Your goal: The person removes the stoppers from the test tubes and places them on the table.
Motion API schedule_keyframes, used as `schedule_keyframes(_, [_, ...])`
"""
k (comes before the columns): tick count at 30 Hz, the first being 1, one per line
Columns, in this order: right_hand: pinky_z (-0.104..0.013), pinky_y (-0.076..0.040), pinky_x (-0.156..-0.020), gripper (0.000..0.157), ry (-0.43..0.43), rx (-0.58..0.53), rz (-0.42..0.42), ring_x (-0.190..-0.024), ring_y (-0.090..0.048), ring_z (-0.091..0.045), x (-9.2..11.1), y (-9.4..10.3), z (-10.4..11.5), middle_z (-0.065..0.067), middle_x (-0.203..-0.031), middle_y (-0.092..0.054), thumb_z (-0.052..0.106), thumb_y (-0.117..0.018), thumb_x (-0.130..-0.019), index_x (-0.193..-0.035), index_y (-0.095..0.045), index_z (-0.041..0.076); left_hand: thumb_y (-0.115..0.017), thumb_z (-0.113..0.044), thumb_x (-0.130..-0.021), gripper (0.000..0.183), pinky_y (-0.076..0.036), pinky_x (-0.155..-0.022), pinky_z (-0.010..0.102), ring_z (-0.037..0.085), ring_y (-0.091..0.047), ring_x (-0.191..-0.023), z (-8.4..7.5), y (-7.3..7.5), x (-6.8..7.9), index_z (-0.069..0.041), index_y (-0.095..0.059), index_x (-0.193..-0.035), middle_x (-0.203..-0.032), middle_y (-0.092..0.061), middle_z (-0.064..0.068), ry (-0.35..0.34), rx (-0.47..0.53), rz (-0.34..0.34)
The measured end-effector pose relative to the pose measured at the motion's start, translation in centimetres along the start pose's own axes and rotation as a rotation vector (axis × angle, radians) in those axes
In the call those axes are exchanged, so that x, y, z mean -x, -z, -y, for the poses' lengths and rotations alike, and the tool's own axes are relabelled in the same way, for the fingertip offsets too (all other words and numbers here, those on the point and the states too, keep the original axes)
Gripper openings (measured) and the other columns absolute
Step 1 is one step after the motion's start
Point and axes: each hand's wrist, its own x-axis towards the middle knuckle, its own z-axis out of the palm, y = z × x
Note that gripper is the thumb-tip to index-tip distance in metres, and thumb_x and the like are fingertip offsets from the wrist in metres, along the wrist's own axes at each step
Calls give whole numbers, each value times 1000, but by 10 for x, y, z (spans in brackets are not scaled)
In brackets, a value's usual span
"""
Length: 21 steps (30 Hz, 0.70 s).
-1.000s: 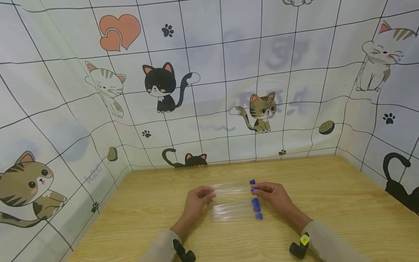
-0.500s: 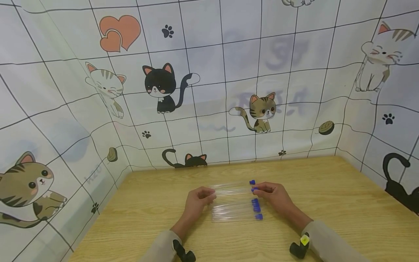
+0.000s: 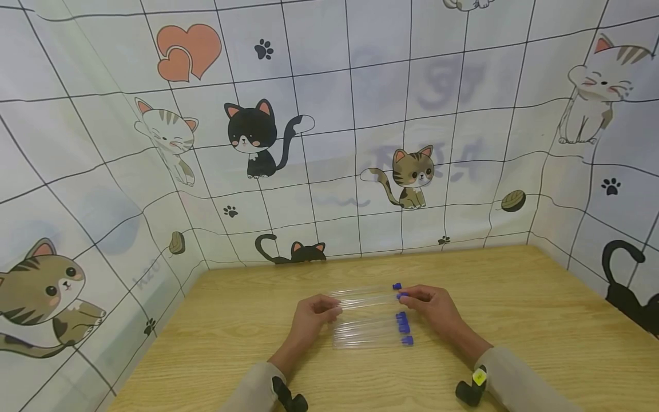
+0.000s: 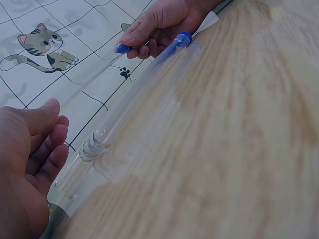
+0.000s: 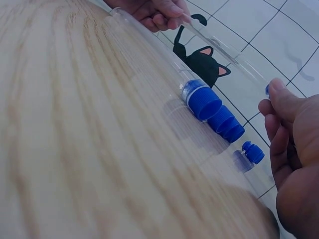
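A clear test tube with a blue cap spans the two hands, raised off the table. My left hand pinches its plain end between thumb and fingers. At the other end my right hand pinches the blue cap, partly covered by the thumb in the right wrist view. Nearer to me, several more clear tubes lie side by side on the table, their blue caps all pointing right. Beyond the held tube lies another tube, with its blue cap to the right.
The wood-grain table extends around the tubes on all sides. A white cloth wall with a grid and cartoon cats encloses the back and both sides. Each wrist wears a black camera mount.
The right hand has risen very slightly with the capped end of the tube, and the left hand has shifted a little to the right. The tubes on the table stay put.
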Motion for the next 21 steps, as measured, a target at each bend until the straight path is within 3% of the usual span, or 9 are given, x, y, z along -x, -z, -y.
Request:
schedule_keyframes(14, [-24,-49,-81,29,-23,-57,79,-96,-64,-15,0,0,-1,-4,-101,-71,29,-72,-86,-106,-72,9,-67,-3,-88,20,-52,-72,46,35,-63,-79,0,0,1,9,-66,-104,-91,-68,19,-15,-28,-39])
schedule_keyframes(21, [-25,-49,-81,28,-18,-48,105,-95,-64,-15,9,1,24,-7,-101,-71,20,-70,-88,-109,-70,1,-67,-2,-88,20,-53,-71,45,37,-63,-79,0,0,1,10,-65,-103,-91,-67,20,-11,-26,-52])
